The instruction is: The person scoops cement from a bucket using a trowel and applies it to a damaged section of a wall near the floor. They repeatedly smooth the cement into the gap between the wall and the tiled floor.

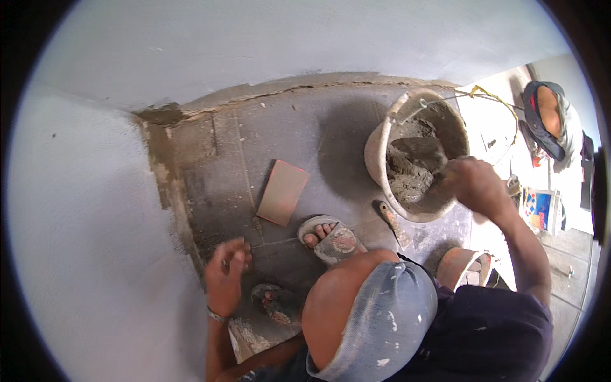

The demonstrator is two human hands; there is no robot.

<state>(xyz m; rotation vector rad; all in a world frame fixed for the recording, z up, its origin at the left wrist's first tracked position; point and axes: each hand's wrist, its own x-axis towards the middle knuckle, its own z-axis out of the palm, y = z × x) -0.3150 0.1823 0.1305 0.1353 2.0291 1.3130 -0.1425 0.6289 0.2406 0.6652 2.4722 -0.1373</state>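
My right hand (477, 184) is closed on a trowel, its blade (417, 149) down in the grey mortar (407, 181) inside a pale round bucket (375, 153). A putty knife (393, 226) lies on the floor just below the bucket. My left hand (229, 261) hangs near the left wall, fingers loosely bent and apart, holding nothing. A flat rectangular tile (283, 191) with reddish edges lies on the dark floor between my hands and the bucket. My sandalled foot (328, 242) is just below that tile.
Walls (95, 223) meet at a corner, with rough patched mortar (162, 118) along their base. A smaller container (464, 267) stands at lower right. A yellow cord (503, 102) runs beyond the bucket. At far right are a bent knee in dark cloth (547, 121) and a printed box (541, 210).
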